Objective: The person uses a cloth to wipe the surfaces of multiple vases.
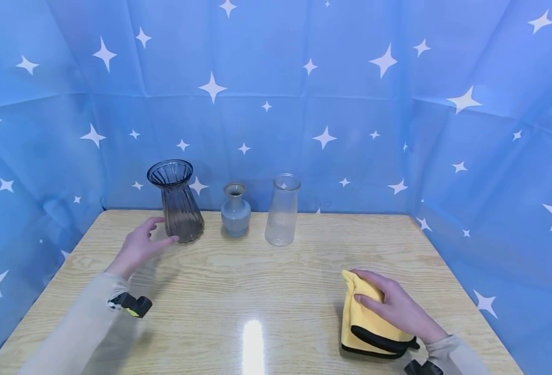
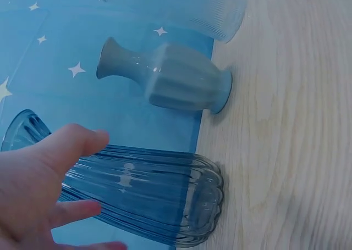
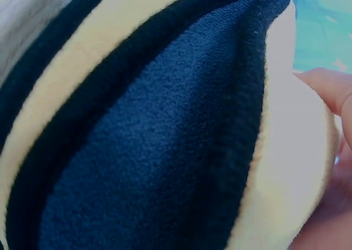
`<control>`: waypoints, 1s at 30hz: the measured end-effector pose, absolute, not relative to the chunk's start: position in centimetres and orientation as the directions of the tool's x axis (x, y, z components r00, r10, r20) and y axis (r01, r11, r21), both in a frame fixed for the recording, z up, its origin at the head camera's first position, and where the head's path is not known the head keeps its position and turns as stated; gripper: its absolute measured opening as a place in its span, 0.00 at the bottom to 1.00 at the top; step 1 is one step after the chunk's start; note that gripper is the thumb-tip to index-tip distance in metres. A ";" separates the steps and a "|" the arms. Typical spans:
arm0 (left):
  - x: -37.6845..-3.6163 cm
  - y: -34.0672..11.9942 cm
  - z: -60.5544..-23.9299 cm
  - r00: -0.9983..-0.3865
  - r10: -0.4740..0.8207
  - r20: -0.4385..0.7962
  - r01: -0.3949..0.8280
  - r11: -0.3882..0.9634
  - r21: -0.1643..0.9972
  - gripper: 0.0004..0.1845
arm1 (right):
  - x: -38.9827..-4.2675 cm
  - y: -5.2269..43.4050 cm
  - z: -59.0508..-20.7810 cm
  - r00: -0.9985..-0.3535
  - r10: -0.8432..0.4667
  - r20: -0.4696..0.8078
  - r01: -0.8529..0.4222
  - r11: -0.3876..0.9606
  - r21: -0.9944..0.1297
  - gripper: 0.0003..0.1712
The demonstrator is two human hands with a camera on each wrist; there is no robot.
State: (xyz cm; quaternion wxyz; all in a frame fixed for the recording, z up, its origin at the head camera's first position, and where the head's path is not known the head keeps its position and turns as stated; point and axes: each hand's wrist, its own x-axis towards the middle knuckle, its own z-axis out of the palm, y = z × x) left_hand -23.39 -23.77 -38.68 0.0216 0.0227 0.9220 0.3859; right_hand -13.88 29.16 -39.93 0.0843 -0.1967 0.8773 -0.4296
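Observation:
My left hand (image 1: 139,247) reaches to the left side of a ribbed, dark-tinted glass vase (image 1: 182,211), thumb and fingers spread apart. The left wrist view shows the same vase (image 2: 143,192) with my fingers (image 2: 71,209) overlapping its upper body. Folded yellow cloth (image 1: 365,310) with black edging is in my right hand (image 1: 395,304), gripped between the thumb and the fingers at the front right of the table. Close up in the right wrist view, the cloth (image 3: 143,134) shows a dark blue inner face between its folds, and part of the hand lies hidden behind it.
Right of the tinted vase stand a small blue-grey vase (image 1: 235,213) with a narrow neck and a clear glass vase (image 1: 282,213). All three vases are upright along the back of the wooden table (image 1: 210,291). A blue star-patterned curtain (image 1: 276,130) hangs behind and at both sides.

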 end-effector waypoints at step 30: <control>-27.5 -15.8 -42.4 -0.977 0.211 -0.019 0.111 0.585 0.804 0.38 | -17.7 25.9 -40.7 -0.888 -0.423 0.179 -0.385 0.476 -0.790 0.28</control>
